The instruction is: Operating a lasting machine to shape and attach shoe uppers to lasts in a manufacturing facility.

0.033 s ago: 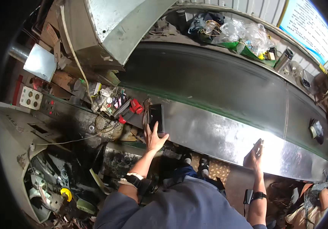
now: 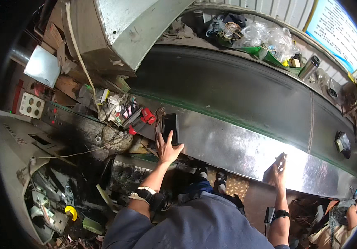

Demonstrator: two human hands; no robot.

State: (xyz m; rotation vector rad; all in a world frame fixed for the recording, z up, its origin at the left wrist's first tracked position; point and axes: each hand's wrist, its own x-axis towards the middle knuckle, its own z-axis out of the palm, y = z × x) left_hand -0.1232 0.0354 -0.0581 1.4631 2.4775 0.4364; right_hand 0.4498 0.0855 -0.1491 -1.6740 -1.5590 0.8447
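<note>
A black smartphone (image 2: 170,124) lies screen up on the shiny metal ledge (image 2: 220,145) that runs along the near side of a dark conveyor belt (image 2: 236,89). Over the phone's lower end rests my left hand (image 2: 169,150), fingers spread, a fingertip touching the screen. It does not wrap round the phone. Farther right, my right hand (image 2: 280,170) leans on the ledge's front part with fingers stretched out, and glare washes over them. I see nothing held in it. Each forearm wears a dark strap.
Left of the phone sit a red-and-black tool (image 2: 147,117) and a heap of small items (image 2: 118,108). A metal hood (image 2: 120,37) overhangs the belt's left end. Across the belt are plastic bags (image 2: 269,39) and a flask (image 2: 310,66). Another person's hand (image 2: 352,212) shows at lower right.
</note>
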